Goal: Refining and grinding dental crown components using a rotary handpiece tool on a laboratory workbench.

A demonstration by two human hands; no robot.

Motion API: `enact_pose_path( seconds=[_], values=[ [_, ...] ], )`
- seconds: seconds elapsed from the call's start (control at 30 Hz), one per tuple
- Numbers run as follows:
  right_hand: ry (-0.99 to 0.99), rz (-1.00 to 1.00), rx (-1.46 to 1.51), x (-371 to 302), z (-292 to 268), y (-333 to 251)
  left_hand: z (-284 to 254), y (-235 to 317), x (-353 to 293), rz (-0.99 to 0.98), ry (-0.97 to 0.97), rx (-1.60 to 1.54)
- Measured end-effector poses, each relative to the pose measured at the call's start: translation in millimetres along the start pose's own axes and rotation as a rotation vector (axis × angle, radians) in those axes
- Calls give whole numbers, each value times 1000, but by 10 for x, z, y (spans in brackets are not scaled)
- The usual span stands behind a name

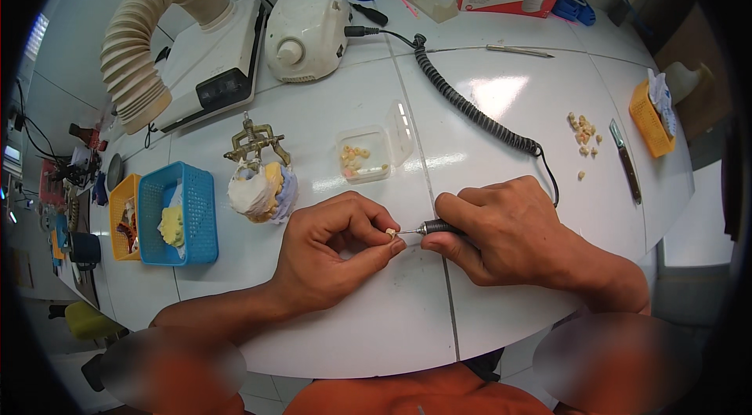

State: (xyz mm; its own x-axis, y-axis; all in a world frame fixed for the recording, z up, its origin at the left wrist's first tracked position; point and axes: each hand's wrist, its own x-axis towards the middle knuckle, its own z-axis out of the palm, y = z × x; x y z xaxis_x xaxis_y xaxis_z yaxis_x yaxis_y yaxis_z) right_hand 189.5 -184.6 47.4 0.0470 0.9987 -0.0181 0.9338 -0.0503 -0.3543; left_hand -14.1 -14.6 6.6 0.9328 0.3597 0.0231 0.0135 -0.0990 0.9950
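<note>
White, glossy tiled bench (486,101) fills the view, its seams curving toward the rim. At its front edge the left hand (333,254) pinches a tiny cream tooth-shaped piece (390,233) between thumb and forefinger tips, the other fingers curled in. Touching that piece is the thin metal bit of a dark, knurled rotary handpiece (439,228), gripped pen-fashion by the right hand (509,239), fingers pressed tight around it. Its black coiled cord (470,105) runs back to a rounded white motor unit (305,31). Just behind the hands, a small clear plastic box (368,152) with its lid open holds several cream pieces. A blue mesh plastic basket (200,215) holds a yellow plaster cast; beside it sits an orange basket (117,211). More loose cream pieces (583,133) lie scattered to the right.
</note>
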Motion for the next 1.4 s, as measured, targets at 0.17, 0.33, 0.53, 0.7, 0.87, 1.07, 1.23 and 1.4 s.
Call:
enact_pose_path(
  seconds=[0.17,0.33,0.53,0.7,0.87,1.07,1.23,1.4],
  values=[
    [-20,0,4,5,-16,-4,3,4,-2,11,-1,-6],
    [-24,-9,1,10,-27,4,15,27,0,-12,7,-23],
    [-27,-8,9,13,-33,7,18,29,-3,-19,10,-23],
    [-8,-25,10,10,-14,29,17,35,-5,-18,10,-23],
    [-9,-20,14,11,-18,25,14,32,-9,-18,12,-15],
    [-15,-5,3,7,-15,22,20,39,-4,-31,15,-45],
    [-18,-18,12,12,-23,28,22,22,-8,-24,14,-34],
    [-14,-33,11,15,-36,28,11,40,-6,-2,5,-6]
  ],
)
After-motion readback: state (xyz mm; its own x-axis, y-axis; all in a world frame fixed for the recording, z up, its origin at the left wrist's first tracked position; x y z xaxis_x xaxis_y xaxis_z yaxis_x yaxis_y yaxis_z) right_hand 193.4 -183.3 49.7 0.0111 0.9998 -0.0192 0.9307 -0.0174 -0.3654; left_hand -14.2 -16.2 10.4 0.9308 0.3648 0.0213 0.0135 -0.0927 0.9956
